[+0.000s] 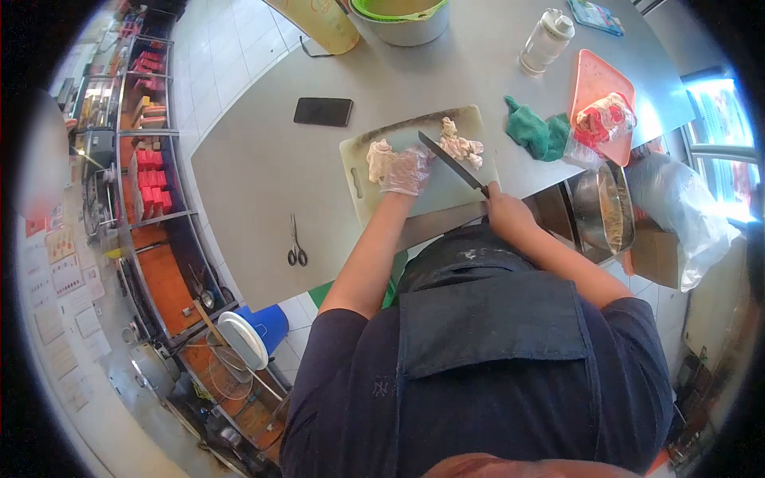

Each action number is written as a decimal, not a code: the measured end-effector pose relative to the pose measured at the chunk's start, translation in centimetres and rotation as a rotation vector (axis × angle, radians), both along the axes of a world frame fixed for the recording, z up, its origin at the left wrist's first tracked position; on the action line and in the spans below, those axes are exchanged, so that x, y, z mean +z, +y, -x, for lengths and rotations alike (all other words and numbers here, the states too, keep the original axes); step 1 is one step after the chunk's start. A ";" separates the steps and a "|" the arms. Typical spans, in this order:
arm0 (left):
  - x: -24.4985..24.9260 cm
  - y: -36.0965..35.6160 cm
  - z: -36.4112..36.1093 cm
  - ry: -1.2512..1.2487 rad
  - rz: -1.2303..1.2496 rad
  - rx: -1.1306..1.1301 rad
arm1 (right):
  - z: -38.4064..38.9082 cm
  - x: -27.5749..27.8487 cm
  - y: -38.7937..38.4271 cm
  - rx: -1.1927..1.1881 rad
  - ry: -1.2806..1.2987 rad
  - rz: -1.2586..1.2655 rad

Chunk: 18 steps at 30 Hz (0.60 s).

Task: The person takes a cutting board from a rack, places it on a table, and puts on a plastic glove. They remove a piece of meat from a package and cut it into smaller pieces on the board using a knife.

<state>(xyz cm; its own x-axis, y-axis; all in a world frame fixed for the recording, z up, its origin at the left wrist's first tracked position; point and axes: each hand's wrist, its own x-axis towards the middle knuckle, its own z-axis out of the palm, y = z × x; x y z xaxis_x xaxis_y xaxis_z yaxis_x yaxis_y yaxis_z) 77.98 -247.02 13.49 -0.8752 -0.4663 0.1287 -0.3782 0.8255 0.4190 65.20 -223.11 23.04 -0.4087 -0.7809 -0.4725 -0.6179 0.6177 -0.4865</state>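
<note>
A white cutting board [450, 187] lies on the grey steel counter in front of me. My left hand [406, 170], in a clear plastic glove, presses down on a pale piece of raw meat [378, 157] at the board's left. My right hand [508, 212] grips the handle of a black-bladed knife [448, 158], whose blade runs up and left across the board, its tip just right of the gloved hand. More pale meat pieces [460, 145] lie at the board's far right side.
On the counter [255, 167]: a black phone [323, 111], scissors [296, 243], a green cloth [538, 133], an orange tray [594, 84] with wrapped meat [606, 119], a shaker bottle [546, 40], a bowl [402, 20]. A steel basin [606, 207] sits to my right, shelves [147, 159] at left.
</note>
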 end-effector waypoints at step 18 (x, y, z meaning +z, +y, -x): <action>2.2 1.4 0.7 -0.316 0.019 0.079 | -0.7 -0.4 2.5 -0.024 -0.020 -0.079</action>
